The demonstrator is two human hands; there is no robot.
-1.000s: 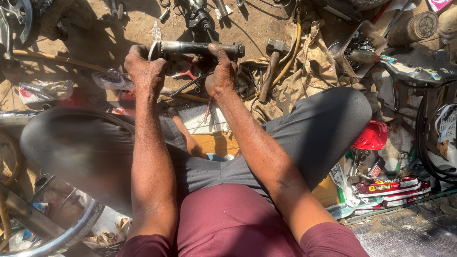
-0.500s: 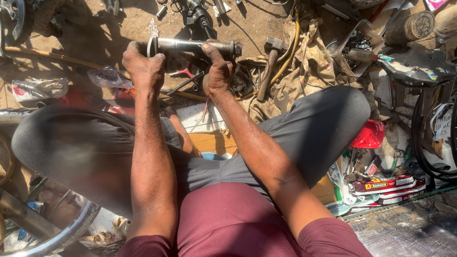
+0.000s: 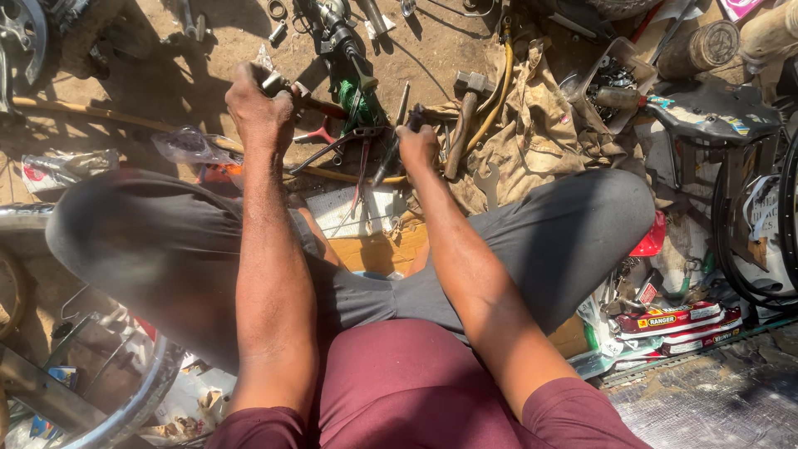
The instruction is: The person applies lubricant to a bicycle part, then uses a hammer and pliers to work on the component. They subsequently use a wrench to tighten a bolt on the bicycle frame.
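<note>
Left hand fisted round metal rod; right hand gripping dark tool end. Hammer just right of right hand, pliers between hands. Step: working rod over dirt floor.

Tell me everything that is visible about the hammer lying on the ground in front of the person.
The hammer has a grey metal head, dull and worn, on a brown wooden handle. It lies flat among scattered tools, head away from the person, handle pointing back toward them and slightly left. It rests partly on bare dirt and against a crumpled tan cloth. A yellow hose curves just beside it. Neither hand touches it; the right hand is nearest.
</note>
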